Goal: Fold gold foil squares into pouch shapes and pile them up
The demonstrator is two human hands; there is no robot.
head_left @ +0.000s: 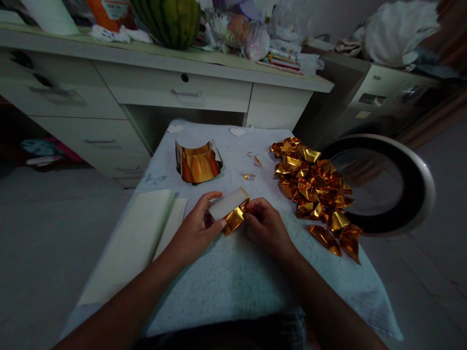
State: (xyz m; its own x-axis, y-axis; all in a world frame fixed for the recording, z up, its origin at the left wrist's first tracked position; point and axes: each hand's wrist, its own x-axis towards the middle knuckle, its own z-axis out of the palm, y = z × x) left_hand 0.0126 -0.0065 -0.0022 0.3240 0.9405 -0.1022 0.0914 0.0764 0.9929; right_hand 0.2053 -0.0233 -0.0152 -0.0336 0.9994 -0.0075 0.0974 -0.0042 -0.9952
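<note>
Between my two hands, just above the cloth-covered table (219,291), is a strip of gold foil paper (234,221) with a white sheet or backing (229,203) along its far side. My left hand (199,221) grips the left end, thumb on top and fingers partly hidden behind. My right hand (266,221) pinches the right edge between thumb and fingertips. Beyond them a curved stack of gold foil sheets (200,165) stands on the cloth. To the right lies a heap of folded gold foil pieces (310,177).
White paper sheets (127,243) lie at the table's left. Small gold scraps (249,176) are beyond my hands. A counter (219,58) with drawers stands behind, carrying a watermelon (168,22) and plastic bags. The washing machine's round door (423,189) hangs open at the right.
</note>
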